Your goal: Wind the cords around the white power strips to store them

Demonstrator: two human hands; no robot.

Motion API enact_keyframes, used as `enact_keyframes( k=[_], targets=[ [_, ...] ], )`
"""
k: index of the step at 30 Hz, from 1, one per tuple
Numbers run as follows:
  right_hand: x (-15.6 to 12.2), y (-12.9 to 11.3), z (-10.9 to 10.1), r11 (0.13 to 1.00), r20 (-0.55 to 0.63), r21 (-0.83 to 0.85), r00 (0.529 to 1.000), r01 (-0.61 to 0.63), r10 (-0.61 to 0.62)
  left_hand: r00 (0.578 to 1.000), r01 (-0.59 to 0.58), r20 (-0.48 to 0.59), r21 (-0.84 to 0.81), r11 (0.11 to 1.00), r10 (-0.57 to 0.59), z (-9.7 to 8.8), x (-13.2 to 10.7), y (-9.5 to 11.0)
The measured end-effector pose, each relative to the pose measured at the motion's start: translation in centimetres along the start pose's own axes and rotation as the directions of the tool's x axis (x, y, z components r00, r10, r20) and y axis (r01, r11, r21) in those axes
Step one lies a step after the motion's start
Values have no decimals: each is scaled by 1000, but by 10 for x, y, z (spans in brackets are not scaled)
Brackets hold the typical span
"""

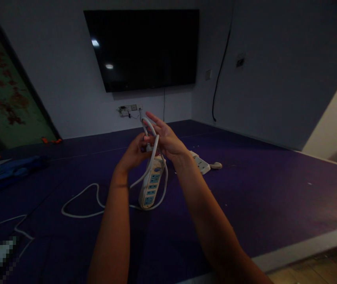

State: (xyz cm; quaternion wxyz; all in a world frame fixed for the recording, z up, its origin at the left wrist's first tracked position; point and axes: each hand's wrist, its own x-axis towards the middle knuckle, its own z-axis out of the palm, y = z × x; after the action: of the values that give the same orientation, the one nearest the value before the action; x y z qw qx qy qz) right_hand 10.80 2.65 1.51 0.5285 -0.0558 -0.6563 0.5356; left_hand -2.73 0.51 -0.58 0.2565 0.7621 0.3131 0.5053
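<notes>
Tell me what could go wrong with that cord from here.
1. The cord is raised in loops at the left hand and right hand; some right fingers are spread, so a loop might slip off.
2. Cord also curves around the near end of the strip, so a pull could drag or tip it.
3. A slack loop lies beside the left forearm and may snag on it.

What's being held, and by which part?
The white cord, by a looped stretch at the right hand; the left hand's exact grip, and whether the power strip is held too, can't be told.
</notes>
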Motion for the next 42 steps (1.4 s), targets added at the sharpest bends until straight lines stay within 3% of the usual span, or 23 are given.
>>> enact_keyframes(
  k=[9,12,18,24,30,32,35,39,42],
  targets=[
    [5,9,9,994,-100,-83,992,67,-76,996,43,-81,287,957,-21,10,3,13],
    [6,11,9,983,-99,-160,989,90,-106,996,67,-79,297,952,-46,11,3,9],
    [-1,2,2,951,107,-281,989,126,-100,992,32,-130,251,967,1,6,3,1],
    [-7,-6,-19,913,343,-371,939,168,-33,984,78,-159,-4,997,-78,-3,-1,-4],
    [-6,7,-38,973,424,-226,904,41,60,972,74,-223,-6,997,-73,-7,-1,-10],
    [-5,12,-42,989,420,-146,905,1,61,974,67,-219,50,997,-55,-8,0,-12],
    [-3,18,-47,996,326,-93,945,-12,42,967,64,-254,140,988,-27,-11,2,-12],
    [0,27,-45,975,161,-219,984,-38,75,955,26,-294,240,971,47,-11,2,-5],
    [2,33,-37,967,199,-246,973,-66,117,962,-11,-257,298,955,91,-8,2,7]
  ],
)
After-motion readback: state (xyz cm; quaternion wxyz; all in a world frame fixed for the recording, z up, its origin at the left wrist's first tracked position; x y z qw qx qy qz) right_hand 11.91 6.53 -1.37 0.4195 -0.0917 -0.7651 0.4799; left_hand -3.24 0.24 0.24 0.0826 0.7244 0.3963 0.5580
